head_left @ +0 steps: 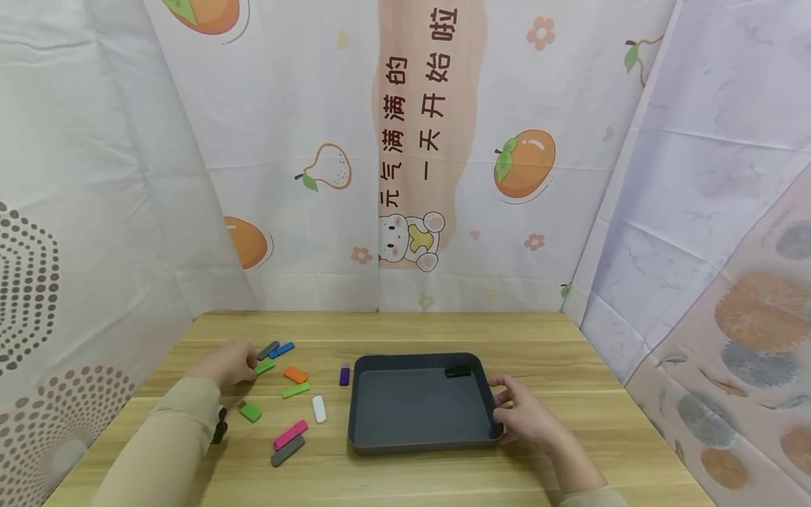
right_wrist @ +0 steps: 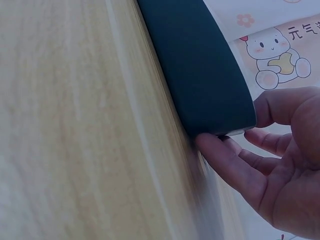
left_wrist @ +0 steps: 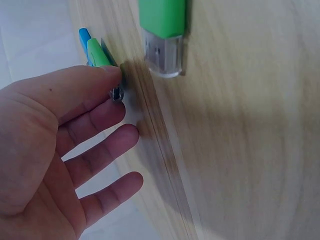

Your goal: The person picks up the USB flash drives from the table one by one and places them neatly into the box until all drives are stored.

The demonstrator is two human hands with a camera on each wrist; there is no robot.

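In the left wrist view, my left hand (left_wrist: 65, 120) pinches a green USB stick (left_wrist: 97, 52) between thumb and index finger, its metal plug end at the fingertips. The other fingers are spread apart. The same hand (head_left: 231, 362) is at the left of the table in the head view. At the right side of a dark grey tray (head_left: 418, 408), my right hand (head_left: 526, 415) holds the tray's edge. The right wrist view shows its fingers around the end of the tray wall (right_wrist: 205, 70). A black USB stick (head_left: 457, 371) lies inside the tray, near its back right corner.
Beside the left hand lie blue (head_left: 281, 350) and grey (head_left: 268, 350) sticks. Orange (head_left: 296, 374), green (head_left: 250, 411), white (head_left: 319, 409), pink (head_left: 290, 435) and purple (head_left: 345, 374) ones are scattered left of the tray. A black object (head_left: 219, 426) is by the left sleeve.
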